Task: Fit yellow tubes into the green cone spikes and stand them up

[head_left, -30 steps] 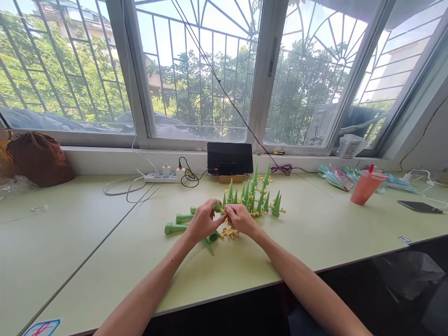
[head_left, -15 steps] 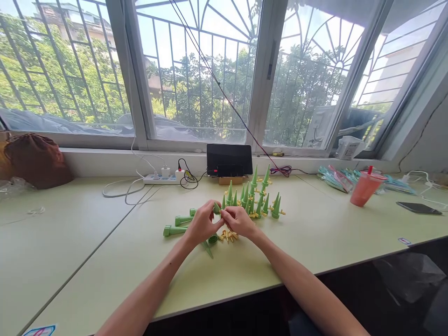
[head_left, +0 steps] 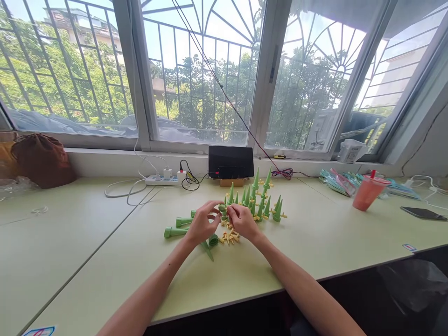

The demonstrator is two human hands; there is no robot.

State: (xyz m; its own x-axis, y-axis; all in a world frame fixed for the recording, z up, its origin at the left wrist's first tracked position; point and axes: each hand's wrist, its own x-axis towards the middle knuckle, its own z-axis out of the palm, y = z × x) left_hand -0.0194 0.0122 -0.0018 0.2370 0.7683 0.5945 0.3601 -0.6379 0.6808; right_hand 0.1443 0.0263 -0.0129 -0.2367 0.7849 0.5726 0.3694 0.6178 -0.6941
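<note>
Over the table, my left hand [head_left: 202, 225] curls its thumb and fingers around a green plastic spike [head_left: 222, 207], which is tilted and partly hidden. My right hand [head_left: 244, 222] is closed in a pinch at the side of that spike, on a small yellow valve almost covered by the fingertips. Beneath the hands lies a loose pile of small yellow valves [head_left: 229, 238]. More green spikes [head_left: 174, 232] lie on their sides by my left hand, one with its open dark end [head_left: 213, 240] facing me. Beyond my right hand, several upright spikes [head_left: 256, 178] have yellow valves sticking out sideways.
A dark tablet [head_left: 231, 157] on a stand is at the back, beside a power strip [head_left: 164, 179] with cables. On the right are a red drink cup [head_left: 369, 192], plastic packets [head_left: 336, 182] and a phone [head_left: 423, 213]. A brown drawstring bag [head_left: 44, 161] sits at far left.
The spike between my hands has turned, its tip no longer pointing up. My left fingers have loosened slightly and my right hand has shifted a little to the right.
</note>
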